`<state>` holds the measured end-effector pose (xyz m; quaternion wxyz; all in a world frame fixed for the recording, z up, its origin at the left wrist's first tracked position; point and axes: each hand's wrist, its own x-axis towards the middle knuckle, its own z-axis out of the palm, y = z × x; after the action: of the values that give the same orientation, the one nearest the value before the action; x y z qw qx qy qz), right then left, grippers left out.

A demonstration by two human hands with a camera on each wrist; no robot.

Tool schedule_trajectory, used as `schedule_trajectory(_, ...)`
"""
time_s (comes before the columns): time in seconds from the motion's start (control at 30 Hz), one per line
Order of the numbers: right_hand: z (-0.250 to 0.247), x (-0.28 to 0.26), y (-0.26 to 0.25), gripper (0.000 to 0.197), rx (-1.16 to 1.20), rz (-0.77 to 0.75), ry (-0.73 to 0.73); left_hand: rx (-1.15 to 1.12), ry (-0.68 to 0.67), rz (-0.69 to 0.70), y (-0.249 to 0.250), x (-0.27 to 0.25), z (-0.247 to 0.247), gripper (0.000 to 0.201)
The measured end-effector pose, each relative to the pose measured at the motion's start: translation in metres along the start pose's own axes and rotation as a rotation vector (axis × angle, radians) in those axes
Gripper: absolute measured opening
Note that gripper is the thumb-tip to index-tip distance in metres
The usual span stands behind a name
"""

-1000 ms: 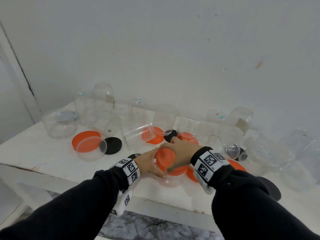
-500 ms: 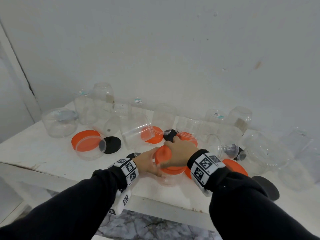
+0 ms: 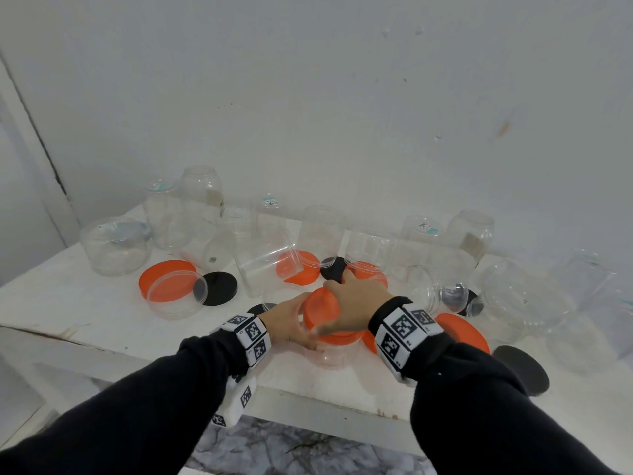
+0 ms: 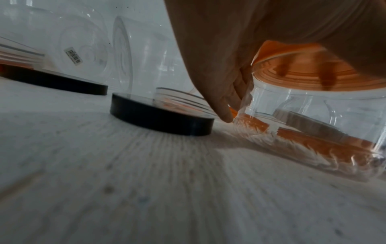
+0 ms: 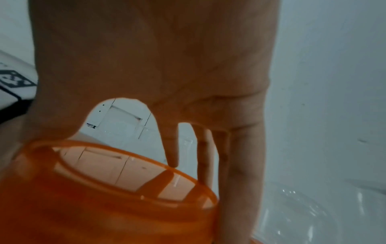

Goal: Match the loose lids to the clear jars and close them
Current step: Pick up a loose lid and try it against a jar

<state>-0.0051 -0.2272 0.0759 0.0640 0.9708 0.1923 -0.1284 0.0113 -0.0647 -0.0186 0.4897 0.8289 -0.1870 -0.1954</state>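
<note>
A short clear jar (image 3: 337, 354) stands near the table's front edge. An orange lid (image 3: 320, 310) lies on its mouth, tilted up on the left. My right hand (image 3: 358, 299) covers the lid from above, fingers (image 5: 236, 165) curled over the rim of the orange lid (image 5: 104, 198). My left hand (image 3: 291, 323) holds the jar's left wall; its fingers (image 4: 221, 92) press the clear jar (image 4: 313, 125) below the orange lid (image 4: 303, 77). The lid's right side is hidden under my palm.
Many open clear jars (image 3: 322, 231) crowd the back by the wall, some lying down. Loose lids: orange (image 3: 161, 277) under a shallow jar, orange (image 3: 467, 332), black (image 3: 219, 287), black (image 3: 522, 370), a black lid (image 4: 160, 118) beside my left hand. The table edge (image 3: 308, 402) is close.
My right hand has brought the orange lid lower onto the jar and shifted slightly left with it. My left hand has stayed on the jar's side.
</note>
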Motion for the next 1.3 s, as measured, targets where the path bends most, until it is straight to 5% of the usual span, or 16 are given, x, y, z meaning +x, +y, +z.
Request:
schedule_trajectory(0.2, -0.004, 0.006, 0.01, 0.093, 0.129, -0.185, -0.172, -0.043, 0.014, -0.015, -0.002, 0.0, 0.001, 0.108)
schedule_trajectory(0.47, 0.007, 0.001, 0.001, 0.088, 0.029, -0.035, 0.087, 0.009, 0.041, -0.031, -0.003, 0.003, 0.001, 0.096)
schedule_trajectory(0.67, 0.002, 0.003, 0.014, 0.097, 0.156, -0.224, -0.165, -0.053, 0.052, -0.026, -0.005, 0.002, 0.002, 0.106)
schedule_trajectory(0.83, 0.002, 0.004, 0.009, 0.091, 0.044, -0.157, -0.021, -0.06, 0.036, -0.038, -0.004, 0.002, 0.002, 0.09)
schedule_trajectory(0.97, -0.001, 0.006, 0.011, 0.098, -0.012, -0.195, 0.005, -0.035, 0.04, -0.041, 0.0, 0.001, 0.003, 0.103)
schedule_trajectory(1.3, 0.014, 0.004, 0.012, 0.082, 0.037, -0.212, 0.132, -0.098, 0.085, -0.01, -0.001, -0.001, 0.008, 0.091)
